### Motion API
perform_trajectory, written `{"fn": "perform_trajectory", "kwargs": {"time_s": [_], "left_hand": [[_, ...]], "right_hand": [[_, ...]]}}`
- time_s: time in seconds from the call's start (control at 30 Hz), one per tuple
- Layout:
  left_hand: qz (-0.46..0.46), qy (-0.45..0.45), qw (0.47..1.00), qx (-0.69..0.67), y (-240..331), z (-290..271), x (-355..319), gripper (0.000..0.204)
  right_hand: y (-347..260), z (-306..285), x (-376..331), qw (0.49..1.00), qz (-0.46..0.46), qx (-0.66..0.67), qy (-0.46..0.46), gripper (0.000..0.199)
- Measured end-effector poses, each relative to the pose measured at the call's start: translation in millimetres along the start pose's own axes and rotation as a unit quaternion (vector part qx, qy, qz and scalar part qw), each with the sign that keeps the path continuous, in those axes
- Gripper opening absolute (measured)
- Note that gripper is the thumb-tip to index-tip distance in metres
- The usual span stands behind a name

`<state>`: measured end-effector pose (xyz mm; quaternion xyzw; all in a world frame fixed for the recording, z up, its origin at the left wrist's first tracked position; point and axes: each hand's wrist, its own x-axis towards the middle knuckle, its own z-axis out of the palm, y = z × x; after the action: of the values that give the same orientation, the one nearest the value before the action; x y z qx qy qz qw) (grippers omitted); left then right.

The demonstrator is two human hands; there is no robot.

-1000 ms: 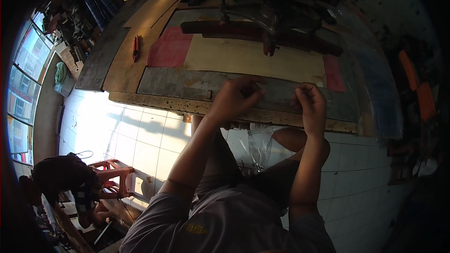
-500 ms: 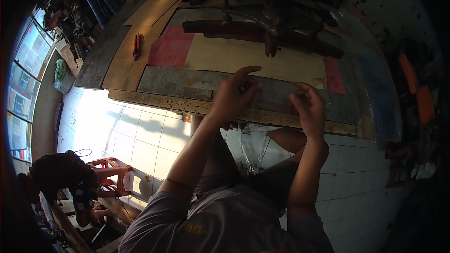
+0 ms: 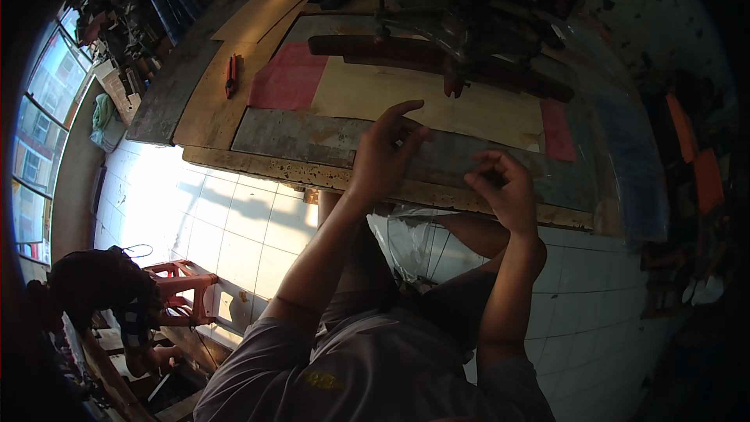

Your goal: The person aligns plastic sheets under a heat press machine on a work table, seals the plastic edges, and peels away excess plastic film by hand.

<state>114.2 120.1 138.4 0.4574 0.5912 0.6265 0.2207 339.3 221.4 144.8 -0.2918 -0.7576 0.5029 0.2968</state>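
Note:
My left hand hovers over the near edge of the workbench, index finger stretched out and thumb apart from it. To its right, my right hand is raised with bent fingers and a gap between thumb and fingertips. Nothing shows plainly in either hand. Beyond them a long pale yellow sheet lies on a grey board, with a red piece at its left end and another red piece at its right. Above the sheet hangs a dark machine bar with a central clamp-like part.
A red cutter knife lies on brown board at the left. Clear plastic hangs below the bench edge near my legs. At the lower left, another person bends beside a red plastic stool. Clear sheeting drapes over the bench's right end.
My right hand has come slightly left and down. My left hand has shifted a little left, with its index finger higher. The sheet and the machine bar look unmoved.

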Motion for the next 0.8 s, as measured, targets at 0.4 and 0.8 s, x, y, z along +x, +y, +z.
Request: {"fn": "perform_trajectory", "kwargs": {"time_s": [0.4, 0.8], "left_hand": [[-0.014, -0.099, 0.993, 0.06, 12, -4, -3, 0.04], [-0.007, -0.064, 0.996, 0.057, 9, -3, -2, 0.04]], "right_hand": [[12, 1, 2, 0.994, -0.026, 0.068, 0.083, 0.02], [7, 3, 2, 0.998, -0.027, 0.01, 0.053, 0.026]]}}
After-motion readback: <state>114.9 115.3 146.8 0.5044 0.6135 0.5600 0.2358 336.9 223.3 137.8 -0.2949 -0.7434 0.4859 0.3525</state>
